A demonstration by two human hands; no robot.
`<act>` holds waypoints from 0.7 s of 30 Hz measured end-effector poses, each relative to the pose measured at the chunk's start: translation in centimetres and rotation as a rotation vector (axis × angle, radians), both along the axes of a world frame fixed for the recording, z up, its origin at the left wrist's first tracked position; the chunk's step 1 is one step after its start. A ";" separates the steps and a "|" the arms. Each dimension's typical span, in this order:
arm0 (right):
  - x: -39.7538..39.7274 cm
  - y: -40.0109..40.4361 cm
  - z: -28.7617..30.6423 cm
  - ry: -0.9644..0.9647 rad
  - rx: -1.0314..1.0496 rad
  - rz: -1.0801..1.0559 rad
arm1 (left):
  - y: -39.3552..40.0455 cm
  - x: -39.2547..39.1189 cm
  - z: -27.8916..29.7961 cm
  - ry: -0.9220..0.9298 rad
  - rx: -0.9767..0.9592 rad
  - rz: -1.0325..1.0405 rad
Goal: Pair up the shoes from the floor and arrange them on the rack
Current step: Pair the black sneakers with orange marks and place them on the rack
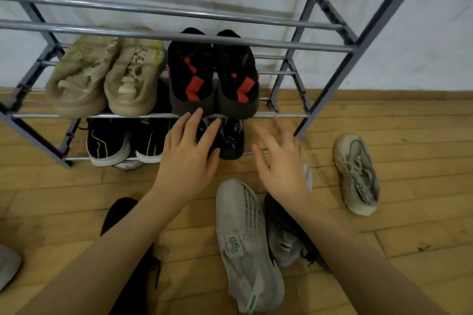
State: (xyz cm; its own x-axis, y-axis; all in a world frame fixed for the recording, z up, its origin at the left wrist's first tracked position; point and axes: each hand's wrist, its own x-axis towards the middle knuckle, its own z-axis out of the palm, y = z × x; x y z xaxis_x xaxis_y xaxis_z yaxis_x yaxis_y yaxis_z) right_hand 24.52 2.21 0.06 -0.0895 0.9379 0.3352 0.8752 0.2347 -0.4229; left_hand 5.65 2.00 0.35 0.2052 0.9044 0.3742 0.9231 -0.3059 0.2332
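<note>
At the bottom shelf of the rack (330, 45), the left hand (188, 161) rests with its fingers (208, 133) spread over a dark shoe (230, 139), holding nothing closed around it. The right hand (280, 163) hovers just beside, fingers apart and blurred, empty. The step in hand looks like settling this dark shoe into its place on the low shelf, next to the black pair with green stripes (128, 144) to the left of the fingers. Above the fingertips sit a black-and-red pair (213, 77) and a beige pair (107, 77), heels toward the person, long axes running front to back.

Below the wrists, on the wooden floor (409, 151), lies a white shoe (247, 240), its long axis running away from the person, toe toward the rack, with a dark grey shoe (286, 243) touching its right side. A beige shoe (357, 174) lies well apart to the right of the right hand, heel toward the person. Another black shoe (120, 215) shows under the left forearm.

The next move likely calls for picking a floor shoe and finding its match; the white one is nearest.
</note>
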 end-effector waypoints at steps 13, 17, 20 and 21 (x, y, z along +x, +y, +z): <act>12.7 -8.4 -4.9 -0.031 -0.406 -0.165 | -4.7 11.4 -3.9 -0.067 -0.392 -0.292; 15.7 -10.3 -7.5 -0.083 -0.654 -0.229 | -4.6 13.4 -6.1 0.045 -0.501 -0.366; 16.8 -11.4 -9.0 -0.054 -0.782 -0.141 | -3.8 14.8 -6.8 0.193 -0.373 -0.561; 17.1 -11.8 -9.4 -0.028 -0.792 -0.100 | -3.5 15.2 -6.9 0.252 -0.312 -0.635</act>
